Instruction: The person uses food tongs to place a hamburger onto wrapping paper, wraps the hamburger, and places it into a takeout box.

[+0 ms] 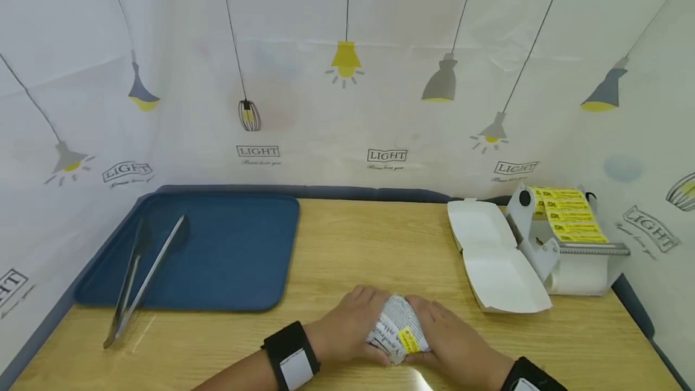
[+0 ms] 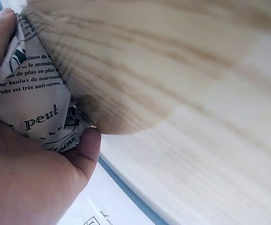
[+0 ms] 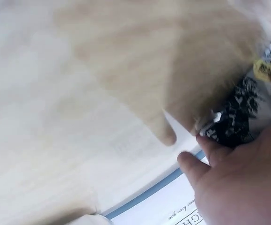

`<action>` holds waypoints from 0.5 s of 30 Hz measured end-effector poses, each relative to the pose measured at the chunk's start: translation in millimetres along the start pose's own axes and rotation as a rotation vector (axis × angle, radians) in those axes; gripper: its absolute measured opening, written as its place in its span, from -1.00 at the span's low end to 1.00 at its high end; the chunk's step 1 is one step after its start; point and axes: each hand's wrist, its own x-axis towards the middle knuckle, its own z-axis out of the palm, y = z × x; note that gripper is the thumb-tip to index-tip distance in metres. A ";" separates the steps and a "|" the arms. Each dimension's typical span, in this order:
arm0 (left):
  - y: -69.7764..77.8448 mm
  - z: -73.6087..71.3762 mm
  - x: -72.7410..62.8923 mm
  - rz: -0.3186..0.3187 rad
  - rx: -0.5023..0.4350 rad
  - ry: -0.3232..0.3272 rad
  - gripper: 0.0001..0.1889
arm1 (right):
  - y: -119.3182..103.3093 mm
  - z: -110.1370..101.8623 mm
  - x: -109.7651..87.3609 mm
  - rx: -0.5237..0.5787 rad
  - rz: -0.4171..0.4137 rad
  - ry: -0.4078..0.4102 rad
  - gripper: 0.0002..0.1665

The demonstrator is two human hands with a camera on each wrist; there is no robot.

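Observation:
A small parcel wrapped in newsprint-patterned paper (image 1: 392, 330) is held between both hands near the table's front edge. A yellow sticker (image 1: 408, 340) lies on its near side. My left hand (image 1: 350, 321) grips its left side, the thumb at the near end. On the other side my right hand (image 1: 456, 343) holds it, fingers along the far right edge and thumb near the sticker. In the left wrist view the printed wrapper (image 2: 32, 98) sits folded against the palm. The right wrist view has a dark printed part of it (image 3: 233, 117) beside the fingers. What is inside is hidden.
A blue tray (image 1: 239, 246) lies at the left, with metal tongs (image 1: 146, 282) resting across its near edge. On the right stand an opened white paper box (image 1: 505, 276) and a label dispenser (image 1: 592, 249) with a roll of yellow stickers. A printed curtain (image 1: 304, 77) surrounds the wooden table (image 1: 347, 246).

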 end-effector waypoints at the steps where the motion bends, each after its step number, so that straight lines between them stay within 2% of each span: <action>1: 0.4 0.7 -0.7 0.000 0.007 0.003 0.03 | -0.4 1.3 -0.1 -0.004 0.002 -0.002 0.11; 6: -0.1 1.4 -3.5 0.013 0.005 0.007 0.04 | 0.2 2.7 -0.9 0.029 0.022 -0.018 0.20; 15: -6.7 -4.4 -4.9 -0.041 -0.088 0.024 0.18 | -0.4 -3.3 4.2 0.147 0.088 0.003 0.30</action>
